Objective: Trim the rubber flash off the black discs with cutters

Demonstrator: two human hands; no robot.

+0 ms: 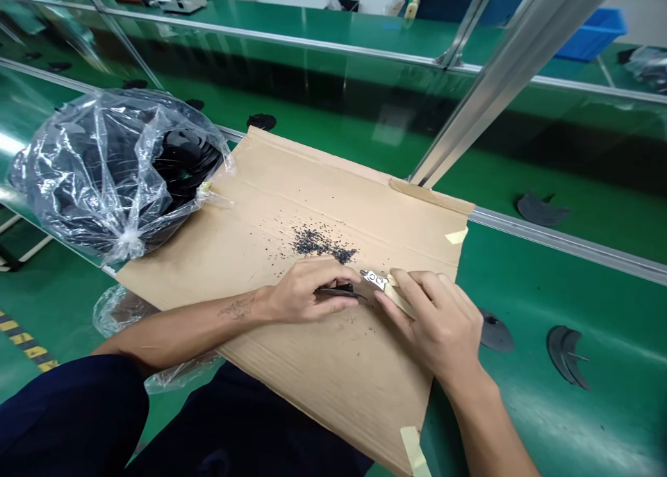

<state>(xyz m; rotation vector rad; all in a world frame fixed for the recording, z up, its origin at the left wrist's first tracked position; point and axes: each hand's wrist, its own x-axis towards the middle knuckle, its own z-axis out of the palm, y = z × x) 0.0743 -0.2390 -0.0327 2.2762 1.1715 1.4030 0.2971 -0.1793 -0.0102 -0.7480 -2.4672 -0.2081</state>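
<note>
My left hand [315,289] is closed around a thin black plastic part [341,291], its edge sticking out toward the right. Opposite it, my right hand [435,317] grips nippers [375,280] with a silver head and pale yellow handles. The nippers' tip points left, close to the black part; whether they touch, I cannot tell. Both hands are just above a cardboard sheet [313,352]. Beyond my fingers lies a scattered pile of small black clippings [317,243] on the cardboard.
A clear plastic bag [99,178] full of black parts sits at the left. Black curved pieces [567,355] lie on the green table [615,296] at the right, another [542,208] beyond the metal rail. An aluminium post [500,88] rises at the cardboard's far edge.
</note>
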